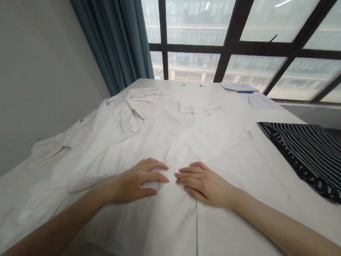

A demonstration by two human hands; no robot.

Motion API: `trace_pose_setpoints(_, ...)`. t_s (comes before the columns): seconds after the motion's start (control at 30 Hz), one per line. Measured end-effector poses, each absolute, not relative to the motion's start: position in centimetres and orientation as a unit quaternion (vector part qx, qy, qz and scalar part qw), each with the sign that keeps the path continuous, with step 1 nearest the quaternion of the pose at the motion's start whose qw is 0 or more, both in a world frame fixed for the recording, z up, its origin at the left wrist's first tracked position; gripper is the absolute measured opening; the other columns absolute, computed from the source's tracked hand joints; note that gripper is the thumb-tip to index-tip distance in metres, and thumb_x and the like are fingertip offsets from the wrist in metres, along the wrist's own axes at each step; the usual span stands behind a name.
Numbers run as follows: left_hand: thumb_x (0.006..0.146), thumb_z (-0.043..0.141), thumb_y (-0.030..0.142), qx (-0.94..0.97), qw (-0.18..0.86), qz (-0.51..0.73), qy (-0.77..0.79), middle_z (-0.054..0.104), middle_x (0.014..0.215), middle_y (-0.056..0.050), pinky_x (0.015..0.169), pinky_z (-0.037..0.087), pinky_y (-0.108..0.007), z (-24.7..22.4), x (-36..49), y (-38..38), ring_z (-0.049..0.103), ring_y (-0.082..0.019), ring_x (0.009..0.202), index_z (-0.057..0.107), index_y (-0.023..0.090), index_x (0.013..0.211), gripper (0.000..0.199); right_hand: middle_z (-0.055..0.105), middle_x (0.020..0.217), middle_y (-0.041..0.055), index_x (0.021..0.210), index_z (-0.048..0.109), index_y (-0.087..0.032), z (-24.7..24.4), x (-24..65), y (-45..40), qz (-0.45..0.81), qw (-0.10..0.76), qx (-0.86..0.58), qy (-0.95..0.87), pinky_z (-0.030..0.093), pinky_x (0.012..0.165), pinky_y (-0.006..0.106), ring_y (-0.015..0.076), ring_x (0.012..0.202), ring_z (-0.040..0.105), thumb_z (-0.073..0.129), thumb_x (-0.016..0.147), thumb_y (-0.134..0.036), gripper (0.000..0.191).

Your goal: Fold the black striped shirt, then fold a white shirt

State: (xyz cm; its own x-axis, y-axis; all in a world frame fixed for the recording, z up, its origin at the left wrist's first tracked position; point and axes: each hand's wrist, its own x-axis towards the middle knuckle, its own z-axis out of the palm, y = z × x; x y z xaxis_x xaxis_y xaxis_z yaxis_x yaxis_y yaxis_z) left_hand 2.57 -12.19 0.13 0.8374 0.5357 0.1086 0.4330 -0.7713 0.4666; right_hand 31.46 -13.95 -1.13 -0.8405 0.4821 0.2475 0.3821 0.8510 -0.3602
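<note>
A white coat-like garment (147, 146) lies spread over the table, its collar (197, 108) toward the far side. One sleeve (131, 117) is bunched and creased at the left. My left hand (140, 179) rests on the middle of the cloth with fingers spread and thumb apart. Facing it, my right hand (203, 183) lies flat on the fabric, fingers stretched out. A small gap separates the fingertips of both hands. Below my right hand a dark front seam or edge runs toward me. Neither hand grips the cloth.
A black garment with white stripes (312, 155) lies at the table's right edge. Papers (239, 87) with a blue pen (245, 92) and a loose sheet (265, 102) are at the back right of the white table (211, 93). Behind stand a blue curtain (114, 40) and windows.
</note>
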Motion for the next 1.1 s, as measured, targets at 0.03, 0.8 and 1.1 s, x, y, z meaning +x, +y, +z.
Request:
trace_pose_setpoints(0.03, 0.088, 0.065, 0.022, 0.937, 0.208, 0.123, 0.251, 0.060, 0.126, -0.008, 0.103, 0.042, -0.039, 0.0, 2.7, -12.2, 0.052, -0.023, 0.119, 0.065, 0.028, 0.118, 0.031, 0.064, 0.132, 0.0099, 0.124, 0.060, -0.018, -1.1, 31.5, -13.9, 0.154, 0.169, -0.224, -0.947, 0.035, 0.109, 0.041, 0.0168, 0.129, 0.052, 0.044, 0.097, -0.018, 0.031)
trace_pose_setpoints(0.8, 0.098, 0.043, 0.017, 0.955, 0.070, 0.073, 0.280, 0.007, 0.164, -0.011, 0.117, 0.026, -0.050, -2.0, 3.7, -13.4, 0.014, -0.030, 0.150, 0.034, 0.030, 0.150, 0.055, 0.033, 0.158, 0.0081, 0.149, 0.040, -0.026, -1.5, 40.1, -8.2, 0.167, 0.044, -0.455, -0.874, 0.027, 0.116, 0.055, 0.0292, 0.146, 0.026, 0.034, 0.101, -0.046, 0.053)
trace_pose_setpoints(1.1, 0.097, 0.047, 0.024, 0.947, 0.059, 0.083, 0.305, 0.015, 0.162, -0.019, 0.114, 0.032, -0.051, -2.4, 4.0, -13.5, 0.022, -0.032, 0.148, 0.033, 0.022, 0.150, 0.054, 0.054, 0.141, 0.0133, 0.134, 0.054, -0.020, 0.0, 40.2, -7.1, 0.146, 0.070, -0.468, -0.869, 0.040, 0.106, 0.052, 0.0302, 0.129, 0.050, 0.044, 0.095, -0.033, 0.042)
